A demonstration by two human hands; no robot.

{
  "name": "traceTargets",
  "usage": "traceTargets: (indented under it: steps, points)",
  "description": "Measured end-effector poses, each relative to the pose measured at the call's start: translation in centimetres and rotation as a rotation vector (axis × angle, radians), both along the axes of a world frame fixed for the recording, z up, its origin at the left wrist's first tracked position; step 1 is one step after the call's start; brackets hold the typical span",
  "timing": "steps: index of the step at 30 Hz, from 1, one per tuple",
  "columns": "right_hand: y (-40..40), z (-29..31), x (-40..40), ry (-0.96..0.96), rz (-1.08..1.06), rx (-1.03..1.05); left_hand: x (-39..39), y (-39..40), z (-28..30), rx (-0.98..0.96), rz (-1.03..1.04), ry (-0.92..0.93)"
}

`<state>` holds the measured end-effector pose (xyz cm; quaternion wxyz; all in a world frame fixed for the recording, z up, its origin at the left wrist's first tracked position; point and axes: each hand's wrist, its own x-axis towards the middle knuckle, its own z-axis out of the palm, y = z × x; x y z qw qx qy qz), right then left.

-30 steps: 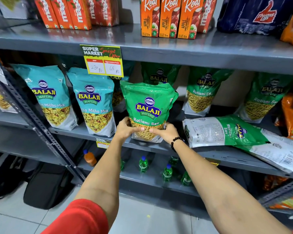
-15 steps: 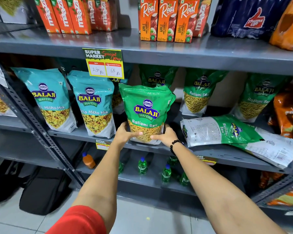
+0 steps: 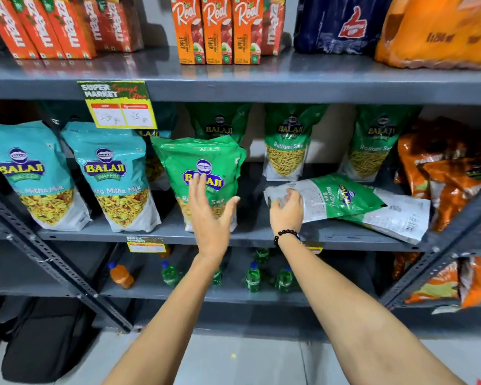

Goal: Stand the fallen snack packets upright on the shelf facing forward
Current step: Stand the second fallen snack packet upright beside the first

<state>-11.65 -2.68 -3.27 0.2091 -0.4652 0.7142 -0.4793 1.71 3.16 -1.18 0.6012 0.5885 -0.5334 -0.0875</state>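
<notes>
Nearest the camera, two bare forearms rise from the bottom edge of the frame. The left hand is spread wide at centre, fingers apart and holding nothing; it covers the lower middle of the upright green Ratlami Sev packet, so part of the printed name and the window of snack are hidden, and whether the palm touches the bag cannot be told. That packet stands facing forward on the middle shelf, leaning slightly back.

To the right of centre, the right hand, with a black bead bracelet at the wrist, has its fingers curled onto the left end of the fallen packet. This one lies on its side, back panel up, on the same shelf. How firmly the fingers close cannot be made out, since they are blurred. A second fallen packet lies partly beneath it, mostly covered.

Farther back, three more green packets stand in shadow, the leftmost largely hidden. At left stand two teal Mitha Mix packets; the price tag is too blurred to read.
</notes>
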Motion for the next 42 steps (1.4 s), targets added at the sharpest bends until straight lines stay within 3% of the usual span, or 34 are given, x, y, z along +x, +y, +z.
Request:
traceTargets:
  steps: [6,12,16,21,27,32,35,38,40,42]
  points:
    - [-0.6,0.0,-7.0,-0.161,-0.172,0.097,-7.7,-1.2,0.5,-0.086,-0.288,-0.123]
    - [-2.5,-1.7,-13.7,-0.541,-0.111,0.376,-12.8,-9.2,-0.7,0.392,-0.393,-0.382]
    - [-4.3,-2.3,-16.9,-0.830,-0.138,0.389,-14.3,-15.0,-1.7,0.827,-0.311,-0.406]
    - [-5.8,-3.7,-16.9,-1.171,-0.037,0.438,-14.2,-15.9,-3.1,0.909,-0.291,-0.432]
    - [-7.5,-1.7,-15.9,-1.011,-0.065,0.235,-13.4,-14.9,-3.5,0.840,-0.110,-0.170]
    - [-8.4,1.1,-16.0,-0.910,0.220,0.060,-12.9,-13.9,-3.7,0.807,-0.089,0.378]
    - [-8.8,1.8,-15.6,-0.825,0.429,0.062,-13.6,-13.2,-2.3,0.759,-0.146,0.704]
    - [-8.5,2.2,-15.4,-0.732,0.547,0.142,-13.0,-13.0,-1.2,0.734,-0.151,0.832]
    - [-8.3,2.1,-15.8,-0.656,0.545,0.163,-11.9,-13.7,-1.0,0.699,-0.136,0.857]
    - [-8.1,1.6,-16.1,-0.462,0.467,0.242,-11.5,-14.0,-0.9,0.700,-0.186,0.878]
